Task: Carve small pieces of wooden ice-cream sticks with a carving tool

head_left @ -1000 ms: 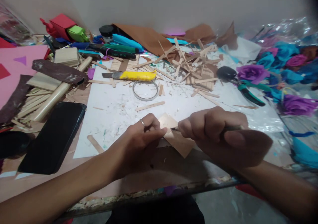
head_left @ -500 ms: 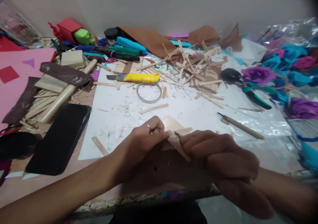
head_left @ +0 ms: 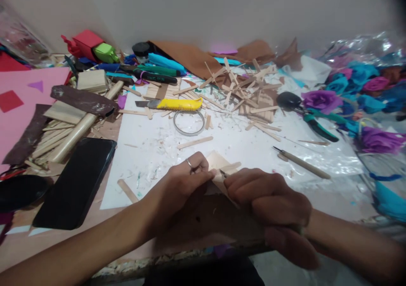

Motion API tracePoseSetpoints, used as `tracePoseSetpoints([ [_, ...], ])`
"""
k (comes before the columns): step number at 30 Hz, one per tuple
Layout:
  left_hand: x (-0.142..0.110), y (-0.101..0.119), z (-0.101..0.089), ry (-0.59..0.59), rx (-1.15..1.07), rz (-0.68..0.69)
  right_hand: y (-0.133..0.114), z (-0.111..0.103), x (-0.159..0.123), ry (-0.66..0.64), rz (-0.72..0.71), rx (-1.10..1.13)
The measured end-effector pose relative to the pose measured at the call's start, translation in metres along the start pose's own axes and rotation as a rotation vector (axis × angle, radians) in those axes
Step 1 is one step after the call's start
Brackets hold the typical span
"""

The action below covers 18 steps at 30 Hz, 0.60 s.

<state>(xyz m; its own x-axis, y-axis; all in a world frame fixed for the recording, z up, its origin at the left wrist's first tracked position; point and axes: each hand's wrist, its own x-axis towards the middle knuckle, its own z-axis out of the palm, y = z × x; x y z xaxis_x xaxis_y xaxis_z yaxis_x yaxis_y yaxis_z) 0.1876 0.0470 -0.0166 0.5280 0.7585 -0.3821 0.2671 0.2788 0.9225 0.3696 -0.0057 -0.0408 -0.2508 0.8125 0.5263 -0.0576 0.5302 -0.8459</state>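
My left hand (head_left: pixel 187 176), a ring on one finger, is closed with thumb and fingertips pinching the end of a craft stick (head_left: pixel 232 166). Beneath them is a flat pale piece of wood (head_left: pixel 217 158), partly covered by both hands. My right hand (head_left: pixel 266 197) is a fist round a carving knife, whose small dark blade (head_left: pixel 223 173) points at the wood beside my left thumb. Its handle is hidden inside the fist. Another craft stick (head_left: pixel 194 142) lies on the white sheet (head_left: pixel 152 150) just beyond my hands.
Past my hands lie a roll of tape (head_left: pixel 189 132), a yellow utility knife (head_left: pixel 179 104) and a heap of craft sticks (head_left: pixel 241 87). A wooden-handled tool (head_left: pixel 306 164) and green-handled pliers (head_left: pixel 322 127) are at right, near paper flowers (head_left: pixel 322 101). A phone (head_left: pixel 75 184) lies at left.
My right hand has drawn slightly left and the blade sits closer to my left thumb. My left hand keeps its pinch. The view has shifted a little.
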Motion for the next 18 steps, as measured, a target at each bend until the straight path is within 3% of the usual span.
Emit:
tracePoseSetpoints([
  [2,0.002,-0.005,-0.001,-0.025,0.051,0.062,-0.001,-0.004,0.005,0.080,-0.076,0.130],
  [3,0.003,-0.008,-0.002,-0.030,0.112,0.166,-0.004,-0.009,0.011,0.106,-0.080,0.188],
  [5,0.004,-0.011,-0.005,-0.067,0.231,0.351,-0.014,-0.022,0.027,0.159,-0.020,0.339],
  [7,0.005,-0.011,-0.008,-0.080,0.382,0.530,-0.024,-0.037,0.043,0.084,0.120,0.447],
  [10,0.005,-0.010,-0.009,-0.020,0.579,0.717,-0.032,-0.053,0.059,0.153,0.160,0.544],
  [13,0.003,-0.009,-0.007,-0.012,0.593,0.681,-0.035,-0.055,0.059,0.197,0.133,0.539],
  [18,0.005,-0.015,-0.005,0.027,0.638,0.671,-0.036,-0.037,0.042,0.149,0.096,0.425],
])
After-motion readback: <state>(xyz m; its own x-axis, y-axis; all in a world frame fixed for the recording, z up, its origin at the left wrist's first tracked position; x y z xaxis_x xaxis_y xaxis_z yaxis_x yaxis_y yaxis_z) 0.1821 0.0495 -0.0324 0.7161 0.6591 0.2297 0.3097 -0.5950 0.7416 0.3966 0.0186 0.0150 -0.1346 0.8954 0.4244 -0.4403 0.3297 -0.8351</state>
